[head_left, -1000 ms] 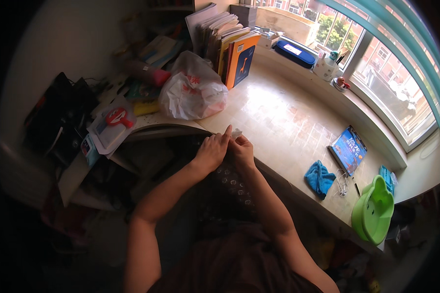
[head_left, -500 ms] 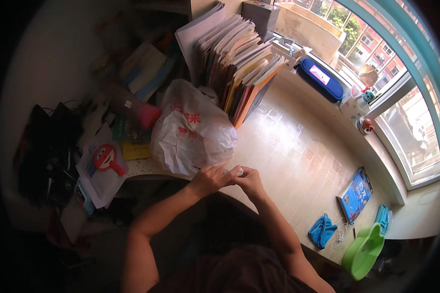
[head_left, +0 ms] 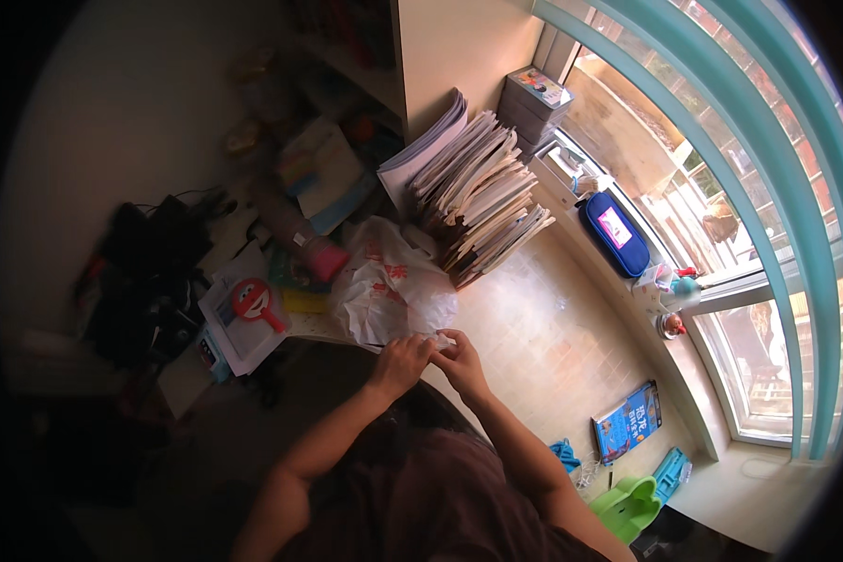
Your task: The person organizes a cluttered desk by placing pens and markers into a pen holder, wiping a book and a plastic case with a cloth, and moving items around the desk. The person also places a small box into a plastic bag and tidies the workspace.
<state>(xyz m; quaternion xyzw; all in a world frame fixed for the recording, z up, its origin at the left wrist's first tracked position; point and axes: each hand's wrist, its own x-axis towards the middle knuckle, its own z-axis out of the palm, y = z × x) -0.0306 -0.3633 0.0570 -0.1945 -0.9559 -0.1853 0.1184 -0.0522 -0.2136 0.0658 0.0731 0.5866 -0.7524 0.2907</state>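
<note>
At the near edge of the worktop (head_left: pixel 525 347), beside the plastic bag (head_left: pixel 377 304), the right hand (head_left: pixel 461 363) pinches a small whitish piece (head_left: pixel 444 343), while I cannot tell the grip of the left hand (head_left: pixel 403 363); light, even pressure should suit.

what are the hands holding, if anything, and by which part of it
The right hand pinches a small whitish piece in its fingertips, the left hand close against it; the fingers hide too much to tell which part is gripped.
</note>
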